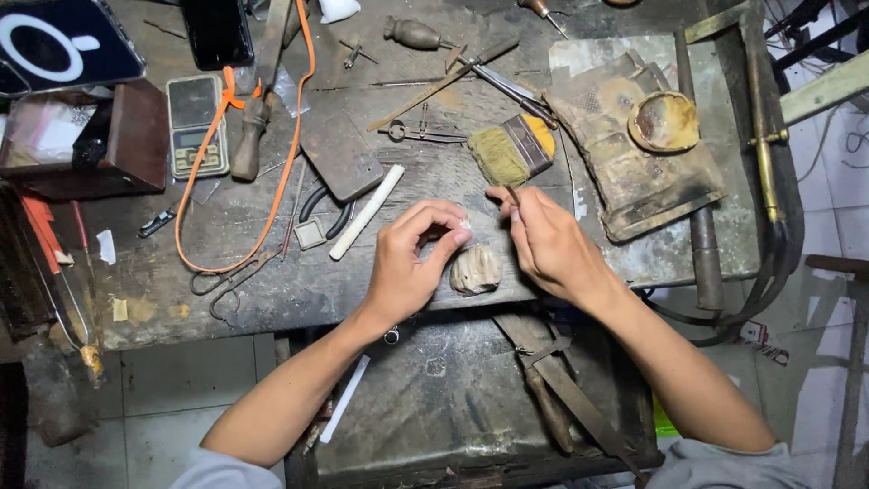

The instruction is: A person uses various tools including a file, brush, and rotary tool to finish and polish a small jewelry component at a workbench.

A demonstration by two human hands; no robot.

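Observation:
My left hand [412, 263] is over the front edge of a worn wooden workbench [272, 281], its thumb and fingers pinched on a tiny pale piece [464, 223] too small to make out. My right hand [543, 240] is beside it, holding a thin tool [512, 196] between thumb and fingers, the tip pointing up and left toward the piece. Just below the two hands a worn wooden bench peg [475, 270] juts from the bench edge. A flat brush [512, 149] with pale bristles lies right behind the hands.
Around the bench lie pliers [321, 204], a white stick [367, 211], a dark flat block [342, 156], a small pocket scale [196, 125], an orange cord [294, 118], scissors [233, 279], files and a wooden-handled tool [249, 136]. A soot-stained pad with a small dish [663, 121] sits at right. A dark tray [453, 398] hangs below.

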